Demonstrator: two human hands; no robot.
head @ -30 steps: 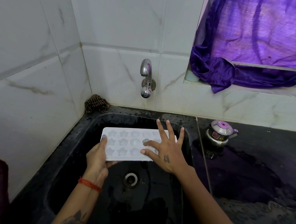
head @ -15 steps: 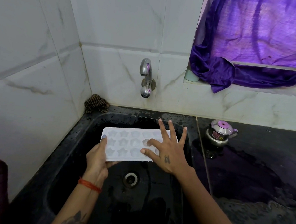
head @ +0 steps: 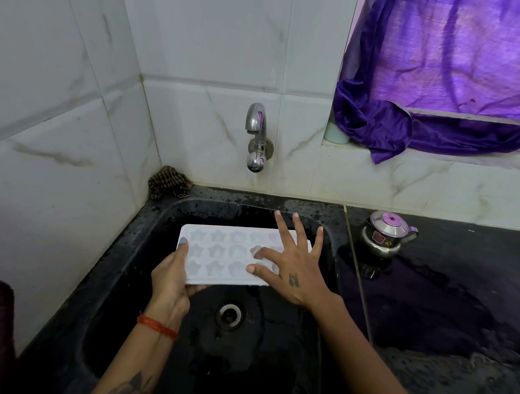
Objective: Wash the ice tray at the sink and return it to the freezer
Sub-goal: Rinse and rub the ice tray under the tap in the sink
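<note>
Ice tray [head: 227, 255] — white, star-shaped cells facing up, held level over the black sink [head: 139, 248], above the drain [head: 230, 315]. Gripped at its 9 o'clock end by the left hand [head: 170, 278], thumb on top of the rim, the other fingers curled underneath and clamped on the tray. Covered at its 3 o'clock end by the right hand [head: 292, 271], fingers [head: 282, 230] straight and spread apart, thumb and forefinger tips touching the cells. Steel tap [head: 256, 136] on the tiled wall at 12 o'clock, no water visible from it. Brown scrub cloth [head: 168, 182] in the corner at 10 o'clock. Small steel kettle [head: 383, 235] on the wet dark tabletop [head: 463, 311] at 3 o'clock — purple curtain [head: 455, 72] hanging over the ledge above.
</note>
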